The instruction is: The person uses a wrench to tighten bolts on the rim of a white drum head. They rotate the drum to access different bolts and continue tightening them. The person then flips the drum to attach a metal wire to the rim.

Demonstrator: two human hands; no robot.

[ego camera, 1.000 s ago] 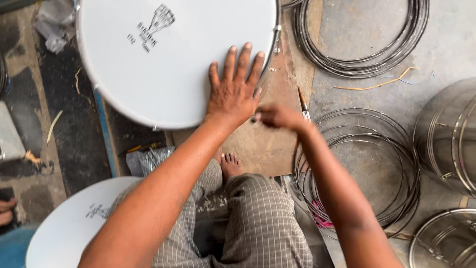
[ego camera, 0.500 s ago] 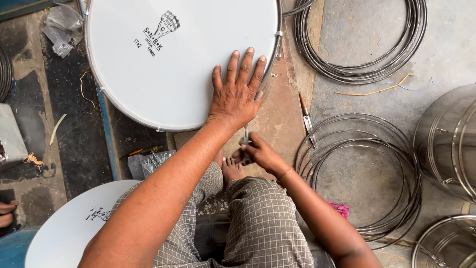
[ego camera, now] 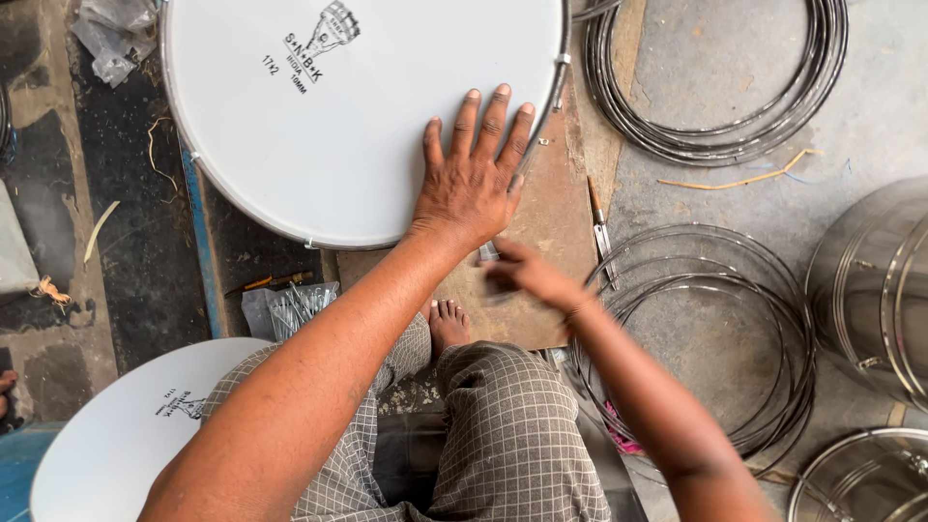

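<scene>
A large white drum head (ego camera: 319,116) with a metal rim lies on the floor in front of me. My left hand (ego camera: 471,184) rests flat on its lower right part, fingers spread, holding nothing. My right hand (ego camera: 527,275) is blurred just below the rim, fingers pinched on a small silvery metal piece (ego camera: 488,253). It hovers over a brown board (ego camera: 556,208) beside the drum. My bare foot (ego camera: 447,324) and checked trousers show below the hands.
Coils of thin metal hoops lie at the upper right (ego camera: 725,106) and right (ego camera: 720,329). Shiny steel drum shells (ego camera: 875,290) stand at the right edge. A small hand tool (ego camera: 601,232) lies on the board. A bag of metal rods (ego camera: 295,309) and a second white drum head (ego camera: 121,440) sit lower left.
My right hand has come back from the tool on the board to just below the drum rim, under my left hand. The left hand has stayed flat on the drum head.
</scene>
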